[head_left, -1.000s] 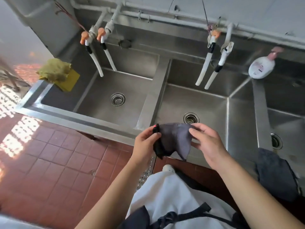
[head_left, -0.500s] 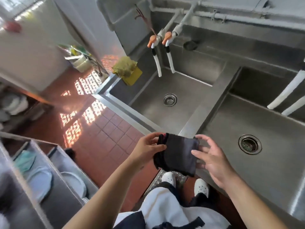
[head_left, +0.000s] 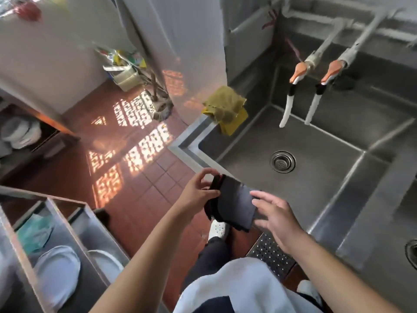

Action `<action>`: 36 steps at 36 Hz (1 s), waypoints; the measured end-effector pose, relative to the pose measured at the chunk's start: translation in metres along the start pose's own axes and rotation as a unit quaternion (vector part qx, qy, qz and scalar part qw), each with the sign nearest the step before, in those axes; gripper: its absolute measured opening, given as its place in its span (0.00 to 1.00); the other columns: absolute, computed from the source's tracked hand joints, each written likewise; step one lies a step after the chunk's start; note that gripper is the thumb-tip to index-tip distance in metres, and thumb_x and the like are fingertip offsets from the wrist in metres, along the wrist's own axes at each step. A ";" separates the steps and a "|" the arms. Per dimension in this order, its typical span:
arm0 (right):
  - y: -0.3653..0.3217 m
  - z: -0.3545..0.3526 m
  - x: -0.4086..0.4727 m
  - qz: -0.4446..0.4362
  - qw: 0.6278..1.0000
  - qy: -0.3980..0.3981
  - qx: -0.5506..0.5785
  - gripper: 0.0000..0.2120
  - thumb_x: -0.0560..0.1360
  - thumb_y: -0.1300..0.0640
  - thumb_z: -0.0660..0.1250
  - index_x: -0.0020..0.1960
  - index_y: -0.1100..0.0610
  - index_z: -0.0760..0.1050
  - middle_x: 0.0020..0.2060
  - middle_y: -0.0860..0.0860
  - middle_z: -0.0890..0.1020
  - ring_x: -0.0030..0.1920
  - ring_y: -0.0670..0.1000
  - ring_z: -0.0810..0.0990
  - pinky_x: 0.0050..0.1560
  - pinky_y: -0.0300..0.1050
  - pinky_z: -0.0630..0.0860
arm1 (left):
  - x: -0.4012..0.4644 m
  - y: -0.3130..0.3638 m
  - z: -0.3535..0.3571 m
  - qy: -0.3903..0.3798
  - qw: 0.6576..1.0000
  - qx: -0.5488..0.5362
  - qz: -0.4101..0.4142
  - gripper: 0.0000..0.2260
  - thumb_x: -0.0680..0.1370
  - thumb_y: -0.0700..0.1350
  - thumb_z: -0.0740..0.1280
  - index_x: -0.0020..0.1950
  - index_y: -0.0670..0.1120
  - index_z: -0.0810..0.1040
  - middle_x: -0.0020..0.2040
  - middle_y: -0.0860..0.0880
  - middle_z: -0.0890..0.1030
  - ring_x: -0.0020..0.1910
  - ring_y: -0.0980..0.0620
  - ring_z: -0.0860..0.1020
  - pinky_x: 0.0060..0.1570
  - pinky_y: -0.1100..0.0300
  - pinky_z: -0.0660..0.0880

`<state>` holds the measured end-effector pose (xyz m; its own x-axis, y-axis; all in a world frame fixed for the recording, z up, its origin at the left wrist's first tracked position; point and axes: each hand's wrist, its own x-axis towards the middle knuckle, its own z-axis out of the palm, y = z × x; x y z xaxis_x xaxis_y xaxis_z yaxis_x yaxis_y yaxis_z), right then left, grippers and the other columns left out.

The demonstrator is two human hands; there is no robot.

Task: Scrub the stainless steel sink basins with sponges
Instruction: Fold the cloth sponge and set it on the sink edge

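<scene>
A folded dark grey cloth point(head_left: 234, 205) hangs in front of the stainless steel sink's front rim point(head_left: 194, 154). My left hand point(head_left: 198, 193) pinches the cloth's left edge between thumb and fingers. My right hand point(head_left: 274, 213) lies against the cloth's right side with its fingers spread and nearly straight. Beyond them lies the left basin point(head_left: 316, 188) with its round drain point(head_left: 282, 161). A yellow-green sponge and cloth point(head_left: 225, 108) sit on the basin's far left corner.
Two white taps with orange handles point(head_left: 313, 93) hang over the basin's back. A second drain point(head_left: 411, 251) shows at the right edge. Red tiled floor point(head_left: 140, 177) lies left, with a metal rack holding white plates point(head_left: 56, 265) at lower left and a perforated floor grate point(head_left: 270, 251) below the sink.
The view has swung left, so the left basin and floor now fill the frame. The cloth has been folded flatter between my hands, and my right fingers have loosened from it.
</scene>
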<state>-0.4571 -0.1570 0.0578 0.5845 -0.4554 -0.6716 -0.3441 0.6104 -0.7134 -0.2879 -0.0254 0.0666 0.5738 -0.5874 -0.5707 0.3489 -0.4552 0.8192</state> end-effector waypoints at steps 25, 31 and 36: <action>-0.036 0.178 0.152 -0.014 0.957 0.105 -0.271 0.24 0.74 0.54 0.65 0.71 0.48 0.72 0.61 0.47 0.78 0.54 0.49 0.76 0.56 0.44 0.73 | 0.184 0.048 -0.170 0.004 0.873 0.480 0.087 0.32 0.79 0.53 0.67 0.80 0.51 0.58 0.79 0.47 0.61 0.78 0.42 0.59 0.75 0.42 0.59; -0.004 0.093 0.075 -0.040 0.853 0.128 -0.505 0.29 0.77 0.44 0.63 0.77 0.42 0.61 0.80 0.48 0.56 0.78 0.53 0.58 0.76 0.53 0.57 | 0.119 0.033 -0.091 -0.063 0.823 0.543 0.156 0.33 0.79 0.61 0.63 0.81 0.60 0.52 0.82 0.49 0.49 0.81 0.45 0.45 0.77 0.44 0.46; 0.022 0.013 -0.013 0.007 0.831 0.231 -0.506 0.31 0.78 0.40 0.62 0.78 0.39 0.56 0.81 0.47 0.50 0.80 0.51 0.48 0.77 0.58 0.54 | 0.075 0.024 0.005 -0.169 0.766 0.577 0.227 0.33 0.78 0.63 0.62 0.80 0.61 0.53 0.82 0.50 0.48 0.81 0.46 0.44 0.77 0.47 0.45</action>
<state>-0.4630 -0.1295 0.0540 0.3116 -0.7955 -0.5196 -0.9268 -0.1337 -0.3510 -0.2403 -0.0842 0.0430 0.1501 -0.9111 -0.3840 -0.8293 -0.3275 0.4528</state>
